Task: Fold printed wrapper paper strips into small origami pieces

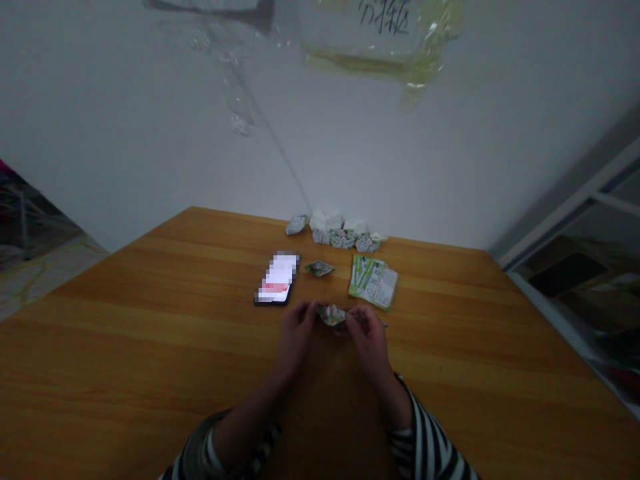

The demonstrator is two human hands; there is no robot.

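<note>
Between my two hands is a small folded piece of printed paper (332,315), held just above the wooden table. My left hand (297,333) pinches its left end between thumb and fingers. At the other end, my right hand (369,333) has its thumb and fingers closed on the paper, and a thin tip pokes out beyond them. A folded printed paper piece (320,268) lies a little farther back. To the right of it are stacked green-and-white printed sheets (374,281). A phone (278,279) with a lit, blurred screen rests left of the folded piece.
Against the wall, several crumpled or folded paper pieces (345,233) form a row at the back of the wooden table (150,320), with one more folded piece (297,225) at its left. A taped paper sign (380,33) hangs above. A metal-framed shelf (565,280) stands at the right.
</note>
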